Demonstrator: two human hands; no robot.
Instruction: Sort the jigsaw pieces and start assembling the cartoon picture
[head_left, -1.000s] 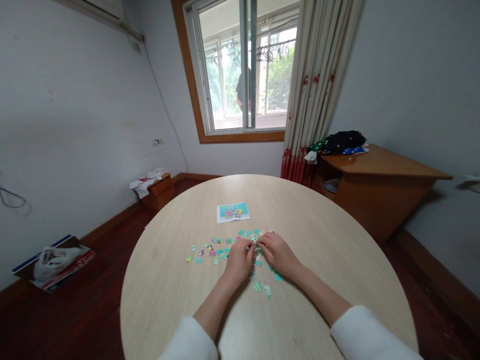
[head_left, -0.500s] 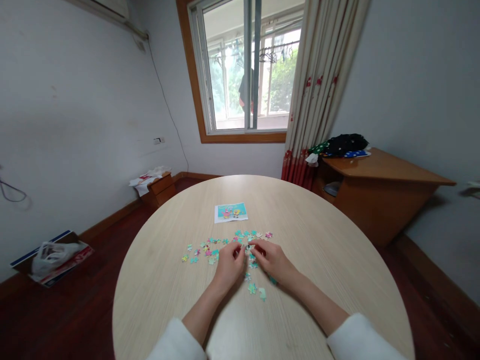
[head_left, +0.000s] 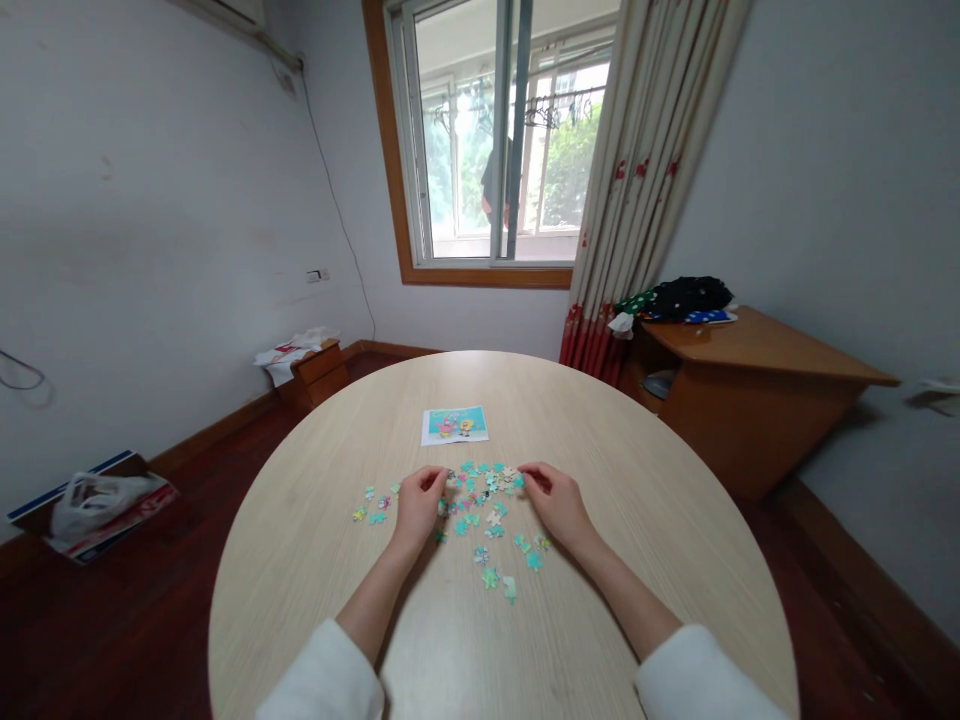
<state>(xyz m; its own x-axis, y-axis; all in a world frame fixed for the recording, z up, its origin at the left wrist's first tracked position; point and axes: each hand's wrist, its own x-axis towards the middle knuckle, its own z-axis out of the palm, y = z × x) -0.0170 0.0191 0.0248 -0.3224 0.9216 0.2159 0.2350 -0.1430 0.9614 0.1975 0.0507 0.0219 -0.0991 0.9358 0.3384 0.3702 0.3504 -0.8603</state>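
Many small jigsaw puzzle pieces (head_left: 491, 480), teal, pink, yellow and pale, lie scattered on the round table, mostly between my hands. My left hand (head_left: 420, 508) is at the left side of the cluster, thumb and fingers pinched on a small puzzle piece (head_left: 451, 476) at its edge. On the right, my right hand (head_left: 556, 502) pinches a teal puzzle piece (head_left: 519, 482) at the fingertips. A few loose pieces (head_left: 490, 577) lie nearer to me, and others (head_left: 360, 514) sit left of my left hand. Beyond the cluster is a picture card (head_left: 454, 425) with cartoon figures.
The round wooden table (head_left: 600, 640) fills the foreground. A brown desk (head_left: 780, 350) with dark cloths (head_left: 686, 298) stands at right, a low cabinet (head_left: 321, 370) at back left. A flat box with a plastic bag (head_left: 97, 505) is on the floor. Someone (head_left: 495, 185) is outside the window.
My hands were close together over the middle of the pieces; they have moved apart, left hand leftward and right hand slightly rightward. More pieces between them now show. The camera view shifted slightly.
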